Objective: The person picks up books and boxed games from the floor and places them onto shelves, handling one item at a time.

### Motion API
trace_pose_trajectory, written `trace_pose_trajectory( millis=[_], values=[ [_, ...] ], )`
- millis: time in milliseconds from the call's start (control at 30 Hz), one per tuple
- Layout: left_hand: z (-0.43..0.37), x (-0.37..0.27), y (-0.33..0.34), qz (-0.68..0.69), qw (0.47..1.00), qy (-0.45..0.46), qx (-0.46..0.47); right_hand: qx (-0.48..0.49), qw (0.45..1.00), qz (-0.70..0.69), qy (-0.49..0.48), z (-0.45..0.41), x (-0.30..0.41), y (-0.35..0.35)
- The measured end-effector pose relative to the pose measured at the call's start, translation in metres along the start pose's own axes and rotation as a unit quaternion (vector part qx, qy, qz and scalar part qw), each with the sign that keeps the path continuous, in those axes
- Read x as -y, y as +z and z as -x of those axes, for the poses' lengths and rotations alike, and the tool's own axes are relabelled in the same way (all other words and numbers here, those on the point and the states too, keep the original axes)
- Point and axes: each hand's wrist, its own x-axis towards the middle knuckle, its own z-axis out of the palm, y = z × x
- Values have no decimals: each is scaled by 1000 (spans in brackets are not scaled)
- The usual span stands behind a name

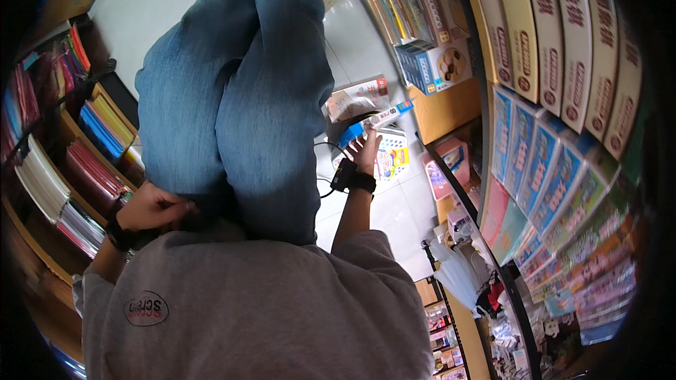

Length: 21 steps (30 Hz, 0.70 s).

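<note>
My left hand (156, 208), slightly blurred, is curled near my lap beside the jeans (185, 89); nothing shows in it. On the other side, my right hand (365, 152) reaches down past my thigh. Its fingertips meet the lower edge of a narrow blue-and-white box (388, 117), which sits at a slant; whether the fingers grip it is unclear. Under that hand a flat white package with coloured dots (396, 154) lies on the tiled floor (393, 216). A clear-wrapped white and red package (359, 96) lies just beyond the slanted box.
Shelves crowd both sides. Left, a wooden shelf (74, 126) holds folders and paper stacks. Right, tall boxed games (549, 26) and wrapped packages (538, 153) stand above a black shelf edge (465, 192). Blue boxes (417, 66) occupy a lower shelf. A small black device (344, 174) with a cable sits at my right wrist.
</note>
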Motion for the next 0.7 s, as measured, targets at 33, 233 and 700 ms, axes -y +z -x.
trace_pose_trajectory(
  millis=[33, 233, 700],
  values=[
    [-1, -1, 0, 2, 1000, 8, 1, 10, 1000, 8, -26, 14, 5, -7],
    [4, -4, 1, 88, 987, -130, 32, -48, 979, -31, -196, 30, 48, -38],
    [15, 11, -4, 87, 993, -71, 27, -262, 798, 485, -242, -60, 214, 35]
  ],
)
